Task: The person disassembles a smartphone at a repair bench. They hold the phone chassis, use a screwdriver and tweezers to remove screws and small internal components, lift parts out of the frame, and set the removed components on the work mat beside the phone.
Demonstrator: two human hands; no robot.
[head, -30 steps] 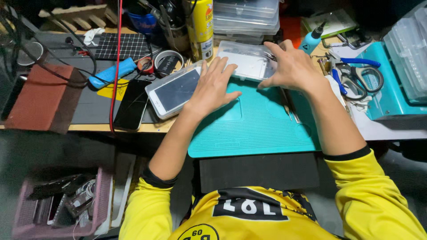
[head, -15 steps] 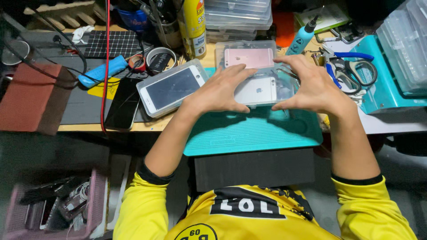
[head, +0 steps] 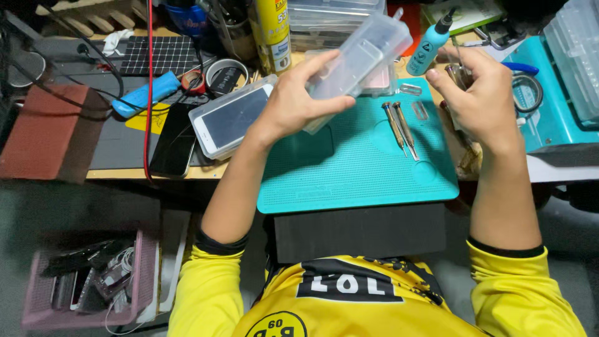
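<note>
My left hand (head: 293, 106) is raised over the teal work mat (head: 355, 168) and grips a clear plastic box (head: 359, 53) with a light-coloured phone inside, tilted up to the right. My right hand (head: 480, 103) hovers at the mat's right edge with its fingers curled; something small and dark sits at the fingertips, too unclear to name. Two small screwdrivers (head: 400, 128) lie side by side on the mat between the hands. A pink phone (head: 380, 81) rests at the mat's far edge, partly hidden by the box.
Left of the mat lie a white phone in a clear case (head: 231, 118) and a black phone (head: 171, 140). A blue bottle (head: 430, 43), yellow spray can (head: 274, 28), tape roll (head: 224, 75) and stacked clear boxes crowd the back. A teal tray (head: 555, 125) stands right; a pink basket (head: 81, 293) sits below.
The clear box with the phone, held flat on the mat by both hands, is now lifted in my left hand alone. My right hand has come off it and drawn to the right.
</note>
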